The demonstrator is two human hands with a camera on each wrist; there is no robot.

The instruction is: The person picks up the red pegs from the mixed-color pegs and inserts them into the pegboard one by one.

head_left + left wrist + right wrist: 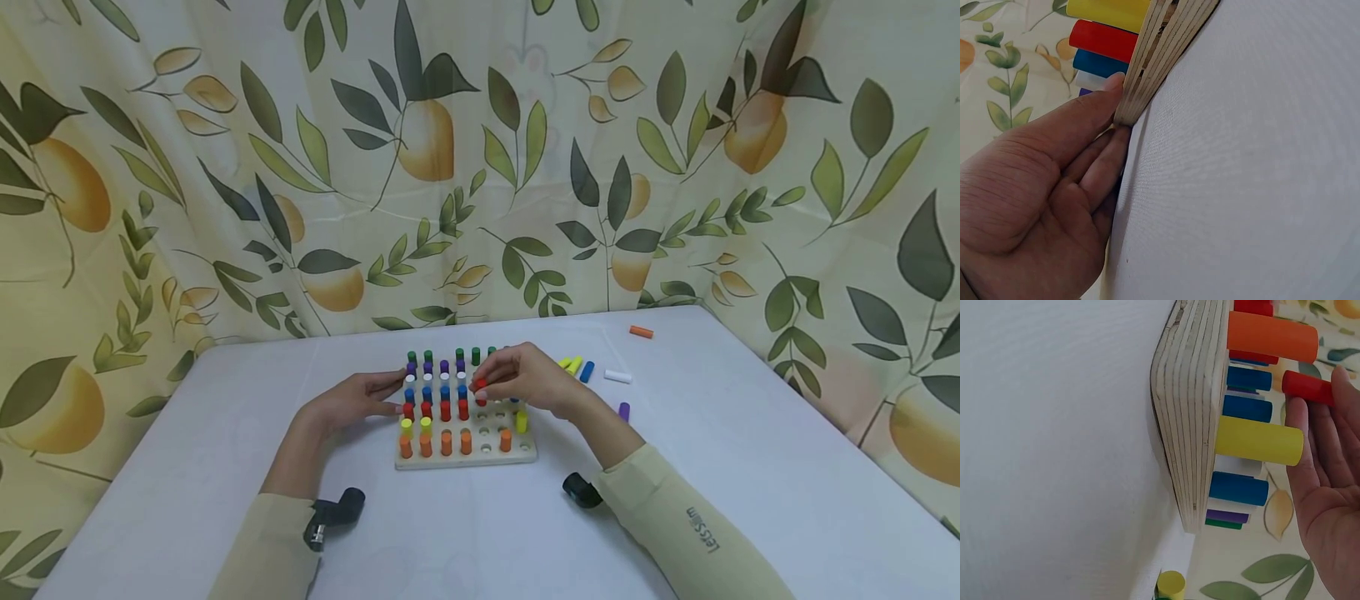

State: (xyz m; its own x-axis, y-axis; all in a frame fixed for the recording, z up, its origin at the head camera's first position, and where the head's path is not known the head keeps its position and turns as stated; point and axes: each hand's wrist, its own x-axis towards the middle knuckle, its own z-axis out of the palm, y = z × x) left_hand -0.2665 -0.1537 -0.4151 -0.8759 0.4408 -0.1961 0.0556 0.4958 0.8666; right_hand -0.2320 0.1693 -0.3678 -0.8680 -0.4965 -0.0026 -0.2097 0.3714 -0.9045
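Observation:
A wooden pegboard lies on the table, with rows of coloured pegs standing in it. My left hand rests against the board's left edge, thumb and fingers touching the layered plywood side. Between the thumb and fingers of my right hand is a red peg, held above the board near the row of red pegs. In the right wrist view this peg is apart from the board. A yellow peg and an orange peg stand near the board's right end. My right hand hides part of the back rows.
Loose pegs lie to the right of the board: a white one, a blue one, a purple one, yellow ones, and an orange one farther back. Behind the table hangs a leaf-and-fruit patterned curtain.

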